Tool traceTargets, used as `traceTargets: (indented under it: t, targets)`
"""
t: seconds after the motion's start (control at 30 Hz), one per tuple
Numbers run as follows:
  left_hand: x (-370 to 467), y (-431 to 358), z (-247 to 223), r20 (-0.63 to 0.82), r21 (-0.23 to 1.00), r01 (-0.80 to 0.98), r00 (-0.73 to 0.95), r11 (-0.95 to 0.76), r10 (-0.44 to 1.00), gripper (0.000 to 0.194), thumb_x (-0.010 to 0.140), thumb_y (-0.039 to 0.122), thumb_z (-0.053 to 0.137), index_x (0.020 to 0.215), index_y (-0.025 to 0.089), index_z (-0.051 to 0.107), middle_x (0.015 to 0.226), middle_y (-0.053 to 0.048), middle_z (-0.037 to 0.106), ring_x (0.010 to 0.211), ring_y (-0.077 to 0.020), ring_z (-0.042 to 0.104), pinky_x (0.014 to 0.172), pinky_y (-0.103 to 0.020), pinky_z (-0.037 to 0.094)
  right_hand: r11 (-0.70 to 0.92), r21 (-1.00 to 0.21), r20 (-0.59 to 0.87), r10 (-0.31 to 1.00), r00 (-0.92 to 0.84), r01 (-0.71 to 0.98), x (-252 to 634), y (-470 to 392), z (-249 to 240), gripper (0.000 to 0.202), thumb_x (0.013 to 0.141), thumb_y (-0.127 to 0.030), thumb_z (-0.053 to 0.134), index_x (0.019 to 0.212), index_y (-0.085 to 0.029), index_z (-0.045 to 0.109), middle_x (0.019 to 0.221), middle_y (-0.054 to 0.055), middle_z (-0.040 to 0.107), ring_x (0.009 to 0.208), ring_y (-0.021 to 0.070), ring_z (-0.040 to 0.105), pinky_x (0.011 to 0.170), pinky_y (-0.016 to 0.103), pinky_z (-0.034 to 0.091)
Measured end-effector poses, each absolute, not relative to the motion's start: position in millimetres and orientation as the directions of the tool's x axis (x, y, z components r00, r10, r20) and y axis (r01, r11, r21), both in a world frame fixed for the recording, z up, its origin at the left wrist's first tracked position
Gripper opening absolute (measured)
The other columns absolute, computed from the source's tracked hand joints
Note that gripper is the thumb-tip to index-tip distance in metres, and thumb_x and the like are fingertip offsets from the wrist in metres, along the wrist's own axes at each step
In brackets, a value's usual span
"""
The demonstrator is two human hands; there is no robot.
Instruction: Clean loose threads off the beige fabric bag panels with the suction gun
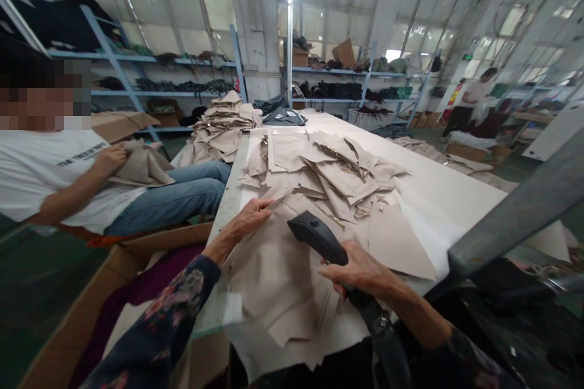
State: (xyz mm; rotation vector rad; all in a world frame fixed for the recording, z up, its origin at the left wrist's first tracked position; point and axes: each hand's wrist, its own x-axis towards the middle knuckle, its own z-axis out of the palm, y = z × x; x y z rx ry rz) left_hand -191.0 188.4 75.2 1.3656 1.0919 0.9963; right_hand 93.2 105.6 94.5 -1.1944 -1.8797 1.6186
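Spread at the near end of the white table [456, 188], in front of the body and partly hanging over the edge: a beige fabric piece [274, 273]. Pinched along its upper left edge between the thumb and fingers of the left hand [253, 216]. Grasped in the right hand [360, 267], with fingers wrapped round the handle: a black handheld tool [319, 237], head pointing left over the cloth. Cannot tell whether touching it.

Heaped just beyond, on the same table: a loose pile of beige pieces [289, 155], with small gold-coloured metal fittings [362, 213] among the folds.

Below the table's left side, set open: a cardboard box [84, 310], holding purple cloth [141, 292] and something whitish. Seated past that box, with both hands on another beige cloth [146, 161]: a co-worker in a white T-shirt [68, 164], printed across the chest with dark capitals, legible only as "THE" at the start.

Farther back, under the shelving at left: a brown carton [164, 112], contents too dim to make out. Up on the middle shelf: a smaller carton [301, 58]. On the floor at right: an open carton [502, 154], with whitish plastic [472, 138] over it. High on the far right: a small green sign [468, 57], too tiny to read.
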Motion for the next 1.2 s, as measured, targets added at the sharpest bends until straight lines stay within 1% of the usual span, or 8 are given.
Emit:
traceTargets:
  t: [0.1,0.2,0.3,0.43,0.57,0.77,1.03,1.2]
  targets:
    - [-183,171,85,-0.037,0.998,0.058,0.314,0.019,0.949,0.046,0.067,0.023,0.063,0.111,0.016,0.068,0.081,-0.004,0.072,0.064,-0.0198,0.065,0.058,-0.027,0.047,-0.018,-0.956,-0.198,0.778,-0.596,0.293,81,108,101,0.024,0.077,-0.037,0.063,0.084,-0.016,0.054,0.05,-0.004,0.056,0.042,0.0095,0.052,0.042,0.02,0.046]
    - [-177,159,92,0.001,1.0,0.01,0.339,-0.005,0.941,0.045,0.07,0.023,0.062,0.114,0.016,0.067,0.086,-0.005,0.073,0.071,-0.0207,0.066,0.065,-0.028,0.048,-0.019,-0.963,-0.18,0.79,-0.586,0.27,72,114,106,0.026,0.076,-0.039,0.065,0.083,-0.016,0.053,0.051,-0.004,0.055,0.043,0.0089,0.051,0.043,0.02,0.046]
    - [-175,154,93,0.016,0.999,-0.036,0.321,-0.004,0.947,0.045,0.067,0.021,0.064,0.111,0.014,0.068,0.086,-0.006,0.074,0.071,-0.0207,0.066,0.068,-0.029,0.048,-0.023,-0.968,-0.167,0.802,-0.573,0.25,69,120,108,0.029,0.074,-0.041,0.067,0.079,-0.016,0.053,0.051,-0.004,0.054,0.042,0.0088,0.05,0.042,0.02,0.046]
    - [-177,152,84,-0.019,0.994,-0.102,0.26,0.047,0.965,0.047,0.064,0.022,0.067,0.111,0.015,0.068,0.083,-0.005,0.074,0.067,-0.0195,0.066,0.064,-0.028,0.048,-0.02,-0.979,-0.134,0.811,-0.569,0.201,67,126,112,0.031,0.072,-0.041,0.068,0.078,-0.016,0.052,0.049,-0.005,0.053,0.042,0.009,0.05,0.042,0.022,0.047]
    - [-176,149,72,-0.058,0.985,-0.143,0.248,0.096,0.967,0.051,0.064,0.022,0.066,0.114,0.014,0.066,0.078,-0.004,0.074,0.062,-0.0179,0.065,0.06,-0.027,0.047,0.003,-0.975,-0.12,0.833,-0.54,0.221,63,131,123,0.032,0.071,-0.042,0.07,0.074,-0.016,0.052,0.049,-0.004,0.054,0.042,0.0092,0.051,0.042,0.022,0.047]
    - [-175,149,65,-0.036,0.986,-0.154,0.187,0.065,0.982,0.05,0.062,0.022,0.065,0.111,0.015,0.068,0.077,-0.003,0.074,0.062,-0.0182,0.064,0.061,-0.027,0.048,0.046,-0.982,-0.051,0.871,-0.489,0.185,70,134,130,0.03,0.071,-0.04,0.069,0.073,-0.016,0.052,0.05,-0.004,0.054,0.041,0.0089,0.05,0.04,0.021,0.046]
    - [-172,148,63,-0.011,0.985,-0.167,0.228,0.05,0.974,0.049,0.063,0.02,0.063,0.111,0.015,0.068,0.078,-0.002,0.074,0.062,-0.0176,0.064,0.062,-0.027,0.048,0.055,-0.954,-0.12,0.829,-0.546,0.293,76,105,115,0.026,0.074,-0.039,0.066,0.077,-0.016,0.054,0.049,-0.003,0.056,0.041,0.01,0.052,0.038,0.02,0.044]
    - [-163,137,65,-0.014,0.993,-0.11,0.281,0.046,0.96,0.05,0.068,0.021,0.06,0.117,0.015,0.065,0.077,-0.002,0.074,0.06,-0.0176,0.065,0.057,-0.026,0.047,0.048,-0.961,-0.09,0.877,-0.472,0.272,71,119,110,0.026,0.074,-0.038,0.066,0.073,-0.015,0.054,0.048,-0.003,0.055,0.04,0.0105,0.051,0.038,0.022,0.044]
